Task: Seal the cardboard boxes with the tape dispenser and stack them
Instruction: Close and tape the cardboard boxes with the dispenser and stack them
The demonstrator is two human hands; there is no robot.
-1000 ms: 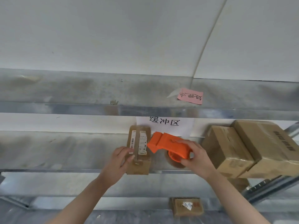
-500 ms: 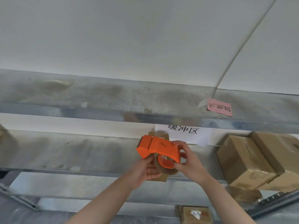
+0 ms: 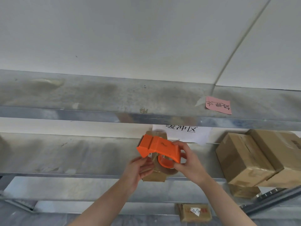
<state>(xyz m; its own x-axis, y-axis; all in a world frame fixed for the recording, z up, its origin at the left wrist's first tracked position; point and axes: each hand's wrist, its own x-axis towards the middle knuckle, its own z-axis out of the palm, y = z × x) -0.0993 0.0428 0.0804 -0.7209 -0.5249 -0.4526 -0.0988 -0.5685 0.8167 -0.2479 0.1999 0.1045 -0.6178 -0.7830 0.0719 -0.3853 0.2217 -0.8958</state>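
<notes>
An orange tape dispenser with a brown tape roll hangs over a small cardboard box that lies on the metal shelf. My right hand grips the dispenser's rear end. My left hand is just under the dispenser's front, fingers pinching at the tape end by the roll. The dispenser and both hands hide most of the small box; only its near and far ends show.
Two larger cardboard boxes lean together at the right of the shelf. Another small labelled box lies on the lower level. A white paper sign and a pink note hang on the shelving.
My left hand left the small box's side and came under the dispenser's front. My right hand carried the dispenser left, over the box.
</notes>
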